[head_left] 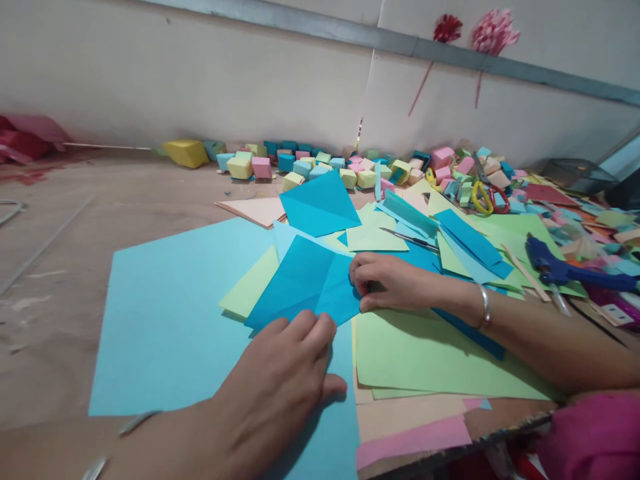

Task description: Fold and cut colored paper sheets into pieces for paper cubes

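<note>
A dark blue folded paper square (300, 283) lies on a large light blue sheet (165, 333). My left hand (285, 373) rests on the light blue sheet with its curled fingertips pressing the near edge of the dark blue paper. My right hand (390, 283), with a silver bangle on its wrist, has its fingers bent down on the right corner of the same dark blue paper. Light green sheets (430, 353) lie under my right forearm.
Several coloured paper cubes (300, 167) line the wall at the back. Another dark blue sheet (317, 203), scissors (487, 199), thin scissors (407, 238), a blue glue gun (565, 270) and paper scraps lie to the right. Paper flowers (493, 30) hang on the wall.
</note>
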Action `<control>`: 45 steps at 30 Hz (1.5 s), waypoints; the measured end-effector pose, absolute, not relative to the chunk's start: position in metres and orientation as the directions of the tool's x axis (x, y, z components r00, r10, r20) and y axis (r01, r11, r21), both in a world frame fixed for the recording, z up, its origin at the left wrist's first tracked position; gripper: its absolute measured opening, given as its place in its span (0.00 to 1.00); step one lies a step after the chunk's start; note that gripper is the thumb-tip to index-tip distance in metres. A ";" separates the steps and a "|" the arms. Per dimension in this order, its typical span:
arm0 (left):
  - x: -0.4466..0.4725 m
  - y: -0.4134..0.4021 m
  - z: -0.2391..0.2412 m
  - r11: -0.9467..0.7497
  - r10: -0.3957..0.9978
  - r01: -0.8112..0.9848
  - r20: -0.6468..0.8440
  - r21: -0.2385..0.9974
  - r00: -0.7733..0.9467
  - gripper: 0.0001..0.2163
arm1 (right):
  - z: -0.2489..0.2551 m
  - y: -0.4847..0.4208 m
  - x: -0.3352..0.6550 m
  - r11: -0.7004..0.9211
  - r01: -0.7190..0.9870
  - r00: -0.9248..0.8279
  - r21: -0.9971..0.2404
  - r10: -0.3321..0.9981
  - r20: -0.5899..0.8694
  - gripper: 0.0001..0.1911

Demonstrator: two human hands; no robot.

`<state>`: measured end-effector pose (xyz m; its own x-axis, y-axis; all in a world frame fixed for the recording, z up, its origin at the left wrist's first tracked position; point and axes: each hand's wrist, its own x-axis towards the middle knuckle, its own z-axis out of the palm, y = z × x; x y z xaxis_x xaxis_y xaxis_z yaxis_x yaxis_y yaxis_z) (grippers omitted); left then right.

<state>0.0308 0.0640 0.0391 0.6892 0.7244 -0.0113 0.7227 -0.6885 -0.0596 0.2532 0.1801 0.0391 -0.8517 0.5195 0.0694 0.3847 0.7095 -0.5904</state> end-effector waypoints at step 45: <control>0.029 0.067 0.037 -0.609 0.747 0.712 0.050 -0.350 0.664 0.12 | 0.025 0.182 0.254 0.942 -0.105 -0.859 -0.319 0.076 0.507 0.10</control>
<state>0.0286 0.0670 0.0367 0.6635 0.7465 0.0495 0.7117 -0.6094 -0.3496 0.2542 0.1819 0.0246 -0.8587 0.0757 0.5069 -0.1052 0.9419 -0.3189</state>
